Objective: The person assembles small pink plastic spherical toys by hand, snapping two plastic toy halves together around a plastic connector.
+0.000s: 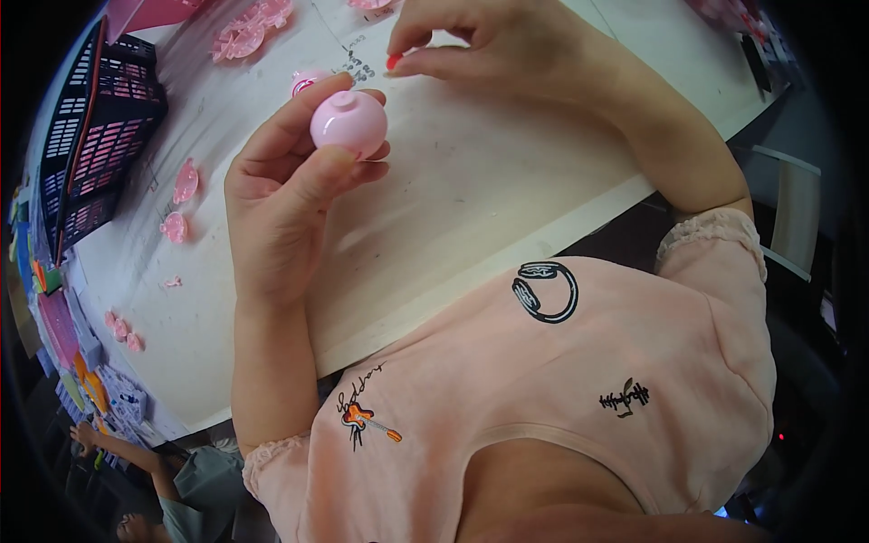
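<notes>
Two grips busy: left hand clenched round pink ball, light, slick, probably hollow plastic, best held at its sides; right hand pinches red bit.

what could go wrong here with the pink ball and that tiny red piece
1. The left hand holds the round pink ball only at the fingertips, above the table; being smooth and round, it might slip and roll away.
2. The right hand pinches a tiny red piece between thumb and finger; it could easily drop and get lost among the loose pink parts lying around.
</notes>
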Tool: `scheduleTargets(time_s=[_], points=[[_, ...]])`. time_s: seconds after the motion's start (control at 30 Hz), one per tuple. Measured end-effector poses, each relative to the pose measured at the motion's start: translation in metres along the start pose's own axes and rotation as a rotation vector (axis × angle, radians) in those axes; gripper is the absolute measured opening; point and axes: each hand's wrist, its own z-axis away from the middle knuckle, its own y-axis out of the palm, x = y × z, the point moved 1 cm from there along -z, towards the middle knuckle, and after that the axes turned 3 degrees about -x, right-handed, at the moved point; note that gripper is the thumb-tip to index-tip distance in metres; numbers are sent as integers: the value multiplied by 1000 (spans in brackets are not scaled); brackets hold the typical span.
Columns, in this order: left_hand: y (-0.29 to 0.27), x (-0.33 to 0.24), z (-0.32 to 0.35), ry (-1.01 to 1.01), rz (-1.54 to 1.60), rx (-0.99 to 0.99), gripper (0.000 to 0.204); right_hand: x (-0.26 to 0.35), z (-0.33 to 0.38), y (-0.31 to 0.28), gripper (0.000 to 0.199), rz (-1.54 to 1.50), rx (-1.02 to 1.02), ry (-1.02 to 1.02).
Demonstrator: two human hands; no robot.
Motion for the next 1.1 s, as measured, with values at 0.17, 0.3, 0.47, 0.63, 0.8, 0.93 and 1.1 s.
scheduleTargets(time_s=[0.17,0.3,0.47,0.63,0.8,0.93,1.1], points=[[3,2,1,5,-84,-47,43,24,-6,-9,10,-212,11,82],[3,2,0,22,-99,-34,40,24,-3,-4,12,-332,-31,15],[4,2,1,24,-131,-18,39,23,-4,-3,12,-326,-19,17],[3,3,1,49,-153,-16,40,22,-3,0,13,-373,-25,-9],[-1,5,2,81,-253,42,46,23,-3,-1,13,-375,4,-10],[0,6,3,71,-249,47,45,24,-3,-3,14,-324,32,-16],[-2,2,7,47,-292,88,44,28,-3,-1,14,-397,64,-19]])
